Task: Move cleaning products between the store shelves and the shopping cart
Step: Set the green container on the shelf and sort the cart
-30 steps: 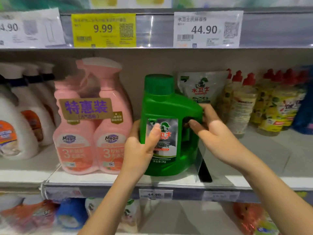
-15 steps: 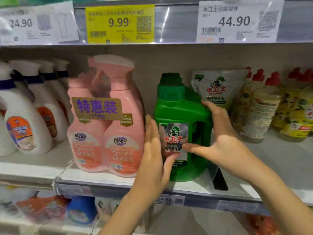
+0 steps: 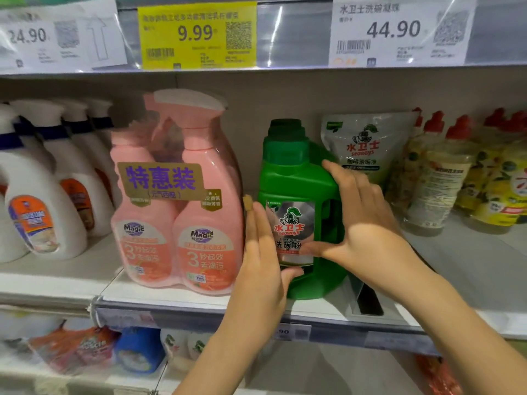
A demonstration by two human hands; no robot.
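A green detergent jug [image 3: 288, 172] with a dark green cap and a silver knight label stands upright on the shelf [image 3: 199, 309]. My left hand [image 3: 262, 258] lies flat against the jug's left side with its fingers straight up and its thumb at the lower front. My right hand [image 3: 368, 223] covers the jug's handle side. Its fingers reach up to the jug's shoulder and its thumb stretches across the label. No cart is in view.
A pink twin pack of spray bottles [image 3: 176, 212] stands just left of the jug, with white bottles [image 3: 42, 201] beyond it. A grey pouch [image 3: 365, 143] and yellow red-capped bottles [image 3: 445, 178] stand to the right. A clear divider [image 3: 362, 297] sits at the jug's right foot.
My left hand's grip on the jug's front has loosened to straight fingers along its side. My right hand has left the handle and spread over the jug. The view has moved closer.
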